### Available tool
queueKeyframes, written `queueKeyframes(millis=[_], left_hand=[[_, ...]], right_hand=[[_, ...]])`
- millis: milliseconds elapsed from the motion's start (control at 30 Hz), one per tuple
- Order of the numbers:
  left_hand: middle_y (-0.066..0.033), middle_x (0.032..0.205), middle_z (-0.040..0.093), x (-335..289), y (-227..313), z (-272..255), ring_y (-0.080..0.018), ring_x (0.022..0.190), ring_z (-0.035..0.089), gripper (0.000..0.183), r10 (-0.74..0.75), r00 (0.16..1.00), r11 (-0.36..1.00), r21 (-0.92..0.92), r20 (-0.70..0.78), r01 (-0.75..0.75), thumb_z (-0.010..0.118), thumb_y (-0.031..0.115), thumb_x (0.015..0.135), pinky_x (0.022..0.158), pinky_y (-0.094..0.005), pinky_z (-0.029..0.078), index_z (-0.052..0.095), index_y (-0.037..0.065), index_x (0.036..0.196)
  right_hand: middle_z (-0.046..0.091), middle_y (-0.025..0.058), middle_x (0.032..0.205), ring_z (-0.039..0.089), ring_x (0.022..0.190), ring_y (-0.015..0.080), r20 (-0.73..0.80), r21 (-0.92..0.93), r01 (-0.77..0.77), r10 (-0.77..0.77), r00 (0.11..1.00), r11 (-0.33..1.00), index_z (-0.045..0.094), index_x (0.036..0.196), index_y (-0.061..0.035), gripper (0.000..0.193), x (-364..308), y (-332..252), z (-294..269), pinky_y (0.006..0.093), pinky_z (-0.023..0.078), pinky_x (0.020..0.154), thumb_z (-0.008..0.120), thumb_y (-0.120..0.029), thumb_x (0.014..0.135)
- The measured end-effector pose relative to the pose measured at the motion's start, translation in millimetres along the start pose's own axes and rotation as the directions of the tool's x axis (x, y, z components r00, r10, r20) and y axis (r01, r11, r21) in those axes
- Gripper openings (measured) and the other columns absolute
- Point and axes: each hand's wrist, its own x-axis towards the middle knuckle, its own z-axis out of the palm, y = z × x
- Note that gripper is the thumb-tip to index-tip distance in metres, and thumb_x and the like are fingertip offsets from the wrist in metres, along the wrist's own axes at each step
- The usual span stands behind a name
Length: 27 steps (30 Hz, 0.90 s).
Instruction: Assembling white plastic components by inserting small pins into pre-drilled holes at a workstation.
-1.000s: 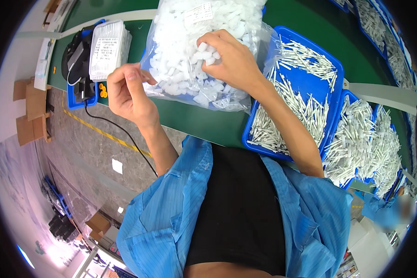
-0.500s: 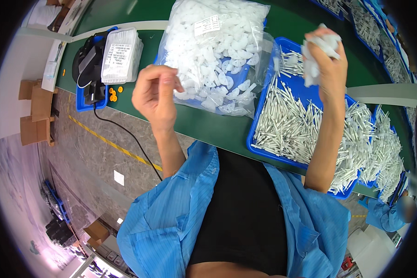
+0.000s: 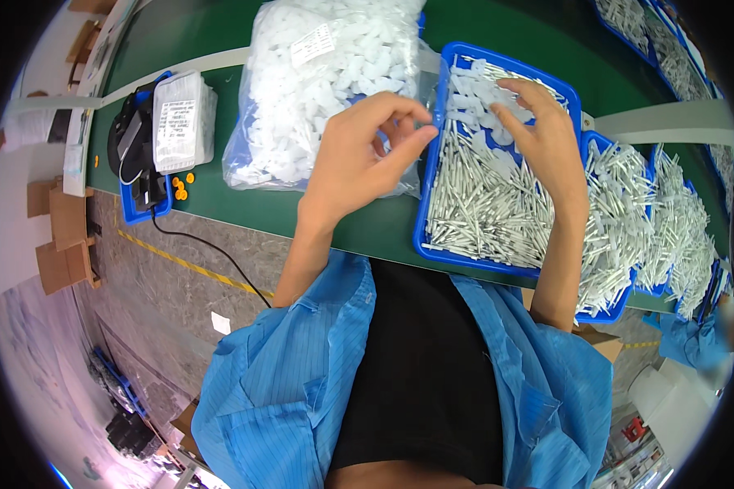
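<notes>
White pieces point(image 3: 466, 94) lie at the far-left corner of the tray point(image 3: 478, 263); right hand point(image 3: 550, 143) released, left hand point(image 3: 363, 155) empty; bag point(image 3: 322, 90) holds more.

Translucent white pieces point(image 3: 475, 102) are lying jumbled in the far left corner of the blue tray point(image 3: 422, 230); slim white sticks point(image 3: 483, 213) are crowding its near edge. A clear bag point(image 3: 342, 69) of pieces is lying beside its left edge.
</notes>
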Motion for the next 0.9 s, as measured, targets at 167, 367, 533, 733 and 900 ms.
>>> queueKeyframes(millis=[167,367,533,733,900], left_hand=[[-0.0089,0.09,0.063,13.5,-31.2,48.4,-0.0231,0.077,0.064,0.045,0.056,0.987,0.811,0.584,-0.148,0.041,0.077,0.022,0.077,0.065,-0.0326,0.049,0.058,0.008,0.115],[-0.0025,0.055,0.051,20.4,-54.7,20.1,-0.0218,0.051,0.055,0.035,-0.139,0.985,0.862,0.477,-0.099,0.17,0.062,0.007,0.081,0.053,-0.0354,0.045,0.055,0.007,0.115],[-0.0031,0.057,0.052,16.9,-61.2,11.6,-0.0221,0.05,0.054,0.029,-0.133,0.972,0.881,0.426,-0.193,0.205,0.067,0.013,0.076,0.05,-0.0353,0.043,0.055,0.007,0.102],[-0.003,0.055,0.05,20.5,-38.4,43.5,-0.0198,0.049,0.05,0.043,-0.071,0.987,0.851,0.507,-0.142,0.134,0.079,0.041,0.072,0.048,-0.0331,0.04,0.054,0.006,0.08],[-0.0086,0.06,0.061,21.9,-51.0,59.9,-0.0287,0.053,0.057,0.037,-0.063,0.994,0.771,0.628,-0.085,0.103,0.071,0.04,0.081,0.049,-0.0389,0.043,0.06,0.007,0.069]], right_hand=[[0.067,0.0173,0.102,0.065,0.091,0.0318,-0.099,0.084,-0.042,0.05,0.994,0.996,0.065,0.106,0.0018,0.021,-12.6,-7.2,-14.5,0.0356,0.051,0.08,0.057,-0.013,0.093],[0.068,0.0163,0.095,0.066,0.081,0.0272,-0.072,0.09,-0.178,0.185,0.98,0.98,0.065,0.104,0.0024,0.02,-38.7,4.1,-6.9,0.0334,0.052,0.07,0.056,-0.012,0.094],[0.062,0.0128,0.065,0.056,0.053,0.016,0.029,0.127,-0.294,0.293,0.956,0.947,0.066,0.102,0.0011,0.018,-35.5,5.4,2.1,0.0299,0.043,0.052,0.059,-0.013,0.093],[0.063,0.0134,0.068,0.061,0.058,0.0258,0.181,0.099,-0.237,0.216,0.959,0.967,0.063,0.104,-0.0027,0.017,-23.1,-18.2,25.7,0.0364,0.045,0.054,0.06,-0.013,0.09],[0.068,0.0138,0.09,0.065,0.08,0.0342,0.114,-0.021,-0.003,0.005,0.993,1.0,0.056,0.121,-0.0106,0.033,-21.7,-19.7,55.1,0.0431,0.051,0.069,0.058,-0.012,0.088]])
